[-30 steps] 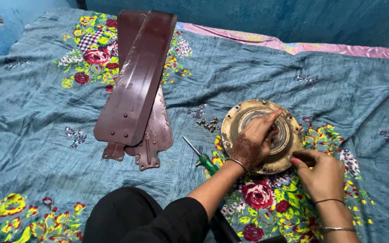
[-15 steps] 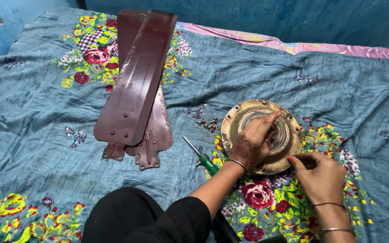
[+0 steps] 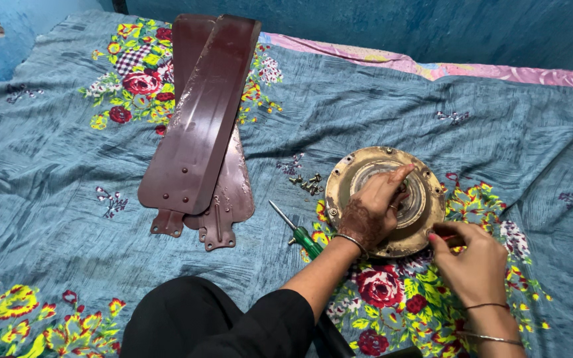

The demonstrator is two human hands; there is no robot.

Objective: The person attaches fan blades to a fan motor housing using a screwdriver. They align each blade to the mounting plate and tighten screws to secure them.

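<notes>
Round tan fan motor housing (image 3: 426, 174) lies flat on the blue floral bedsheet (image 3: 67, 199), right of centre. Left hand (image 3: 374, 211) rests on top of it, fingers spread loosely over the middle, gripping nothing. Right hand (image 3: 473, 257) at the housing's near right rim, fingertips pinched together there; what they pinch is too small to tell. Loose screws (image 3: 306, 183) just beside its left edge. Green-handled screwdriver (image 3: 298, 232) near, partly under the left forearm. Stacked maroon fan blades (image 3: 203, 126) well apart, to the left.
</notes>
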